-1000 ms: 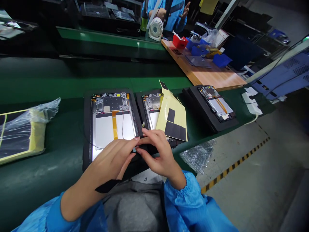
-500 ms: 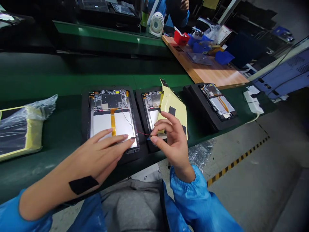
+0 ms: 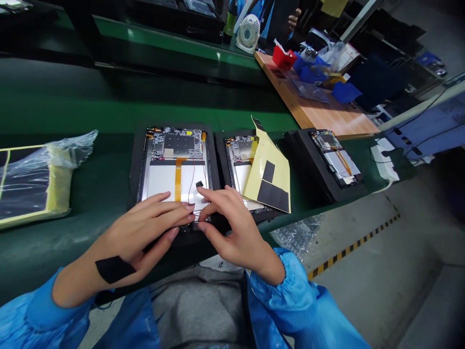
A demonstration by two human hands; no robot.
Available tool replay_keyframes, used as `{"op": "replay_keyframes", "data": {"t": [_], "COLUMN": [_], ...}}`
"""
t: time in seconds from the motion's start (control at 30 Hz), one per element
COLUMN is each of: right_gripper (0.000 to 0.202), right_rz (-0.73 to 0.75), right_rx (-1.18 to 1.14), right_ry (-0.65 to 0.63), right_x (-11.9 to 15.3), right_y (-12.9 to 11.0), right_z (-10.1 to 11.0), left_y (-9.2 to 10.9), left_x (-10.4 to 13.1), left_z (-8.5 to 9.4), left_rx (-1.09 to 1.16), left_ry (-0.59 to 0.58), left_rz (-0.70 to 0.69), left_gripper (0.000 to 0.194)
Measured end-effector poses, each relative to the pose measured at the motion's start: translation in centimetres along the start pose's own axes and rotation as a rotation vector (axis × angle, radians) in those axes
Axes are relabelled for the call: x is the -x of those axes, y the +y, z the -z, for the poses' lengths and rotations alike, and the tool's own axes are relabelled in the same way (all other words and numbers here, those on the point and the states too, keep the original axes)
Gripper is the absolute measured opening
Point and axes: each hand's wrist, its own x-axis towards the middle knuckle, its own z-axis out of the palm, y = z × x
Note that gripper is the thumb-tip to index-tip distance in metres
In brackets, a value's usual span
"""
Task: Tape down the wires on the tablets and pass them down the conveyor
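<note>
An opened tablet lies on a black foam pad, its circuit board at the far end and an orange ribbon cable running down over the pale battery area. My left hand rests across its near edge, fingers stretched out. A thin dark wire loops down to the near right corner, where the thumb and fingers of my right hand are pinched together on it. By the right index fingertip is a small black tape piece. Another black tape patch sticks to my left wrist. The wire's end is hidden.
Right of it lies a second opened tablet, partly under a yellow sheet with black tape pieces. A third tablet rests on stacked foam. Plastic-wrapped panels lie left. A small fan stands behind.
My right hand has moved left from over the second tablet to the first one's near right corner, bringing the wire along. My left hand's fingers have shifted slightly toward the near edge.
</note>
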Motion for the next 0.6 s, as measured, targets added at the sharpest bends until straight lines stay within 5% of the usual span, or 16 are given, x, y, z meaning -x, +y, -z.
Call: {"op": "replay_keyframes", "data": {"t": [0.2, 0.6], "right_gripper": [0.069, 0.068], "right_rz": [0.035, 0.119], "right_rx": [0.084, 0.205], "right_ry": [-0.139, -0.191], "right_x": [-0.3, 0.0], "right_y": [0.3, 0.8], "right_z": [0.7, 1.2], "left_y": [0.1, 0.1], "left_x": [-0.3, 0.3], "left_z": [0.0, -0.4], "left_rx": [-0.005, -0.013], "left_ry": [0.008, -0.037], "left_rz": [-0.021, -0.047], "left_gripper": [0.047, 0.063]}}
